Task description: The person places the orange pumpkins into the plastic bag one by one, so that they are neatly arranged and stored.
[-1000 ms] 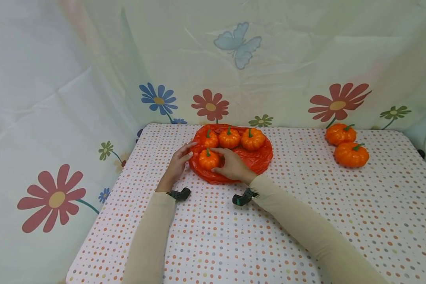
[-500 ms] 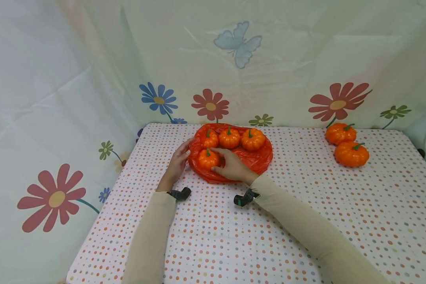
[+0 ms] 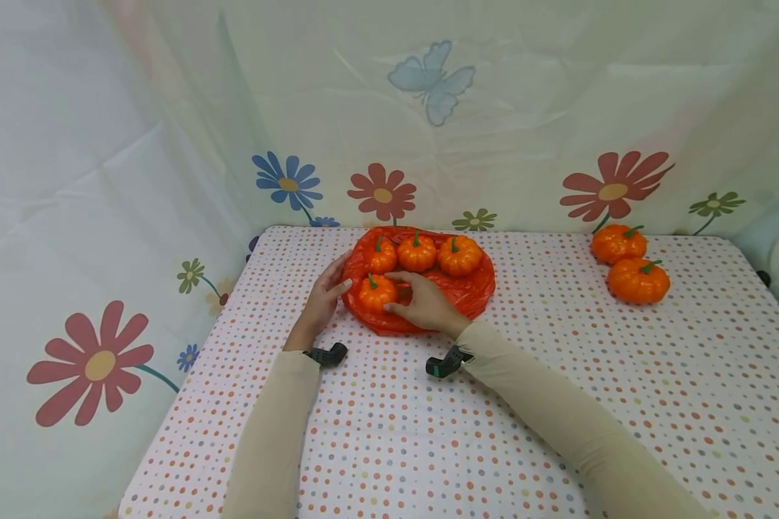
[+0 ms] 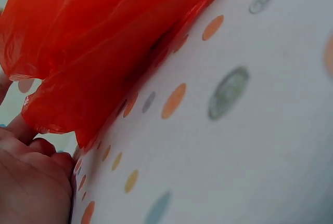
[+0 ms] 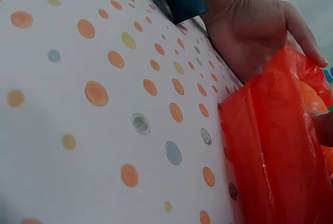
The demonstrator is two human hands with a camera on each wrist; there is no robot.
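Note:
A red plastic bag (image 3: 461,292), spread into a shallow nest, lies on the dotted tablecloth. Four-part glossy orange fill shows in it as several small pumpkins (image 3: 460,256) with green stems. My right hand (image 3: 425,304) curves its thumb and fingers round the right side of the front pumpkin (image 3: 376,293), whose stem leans a little. Along the bag's left edge stands my left hand (image 3: 321,303), fingers extended and thumb toward the front pumpkin. The left wrist view has the bag's crinkled outer side (image 4: 104,42) over the palm. The right wrist view hides most of that pumpkin.
Two more orange pumpkins (image 3: 639,281) sit close together at the far right of the table (image 3: 545,360). Behind the table's back edge hangs a flowered cloth (image 3: 513,137), with more cloth on the left. Each wrist carries a dark device (image 3: 327,355).
The front pumpkin has shifted slightly left and its stem tilts more. My left hand has drawn back a little at the fingertips; the right hand stays nearly in place.

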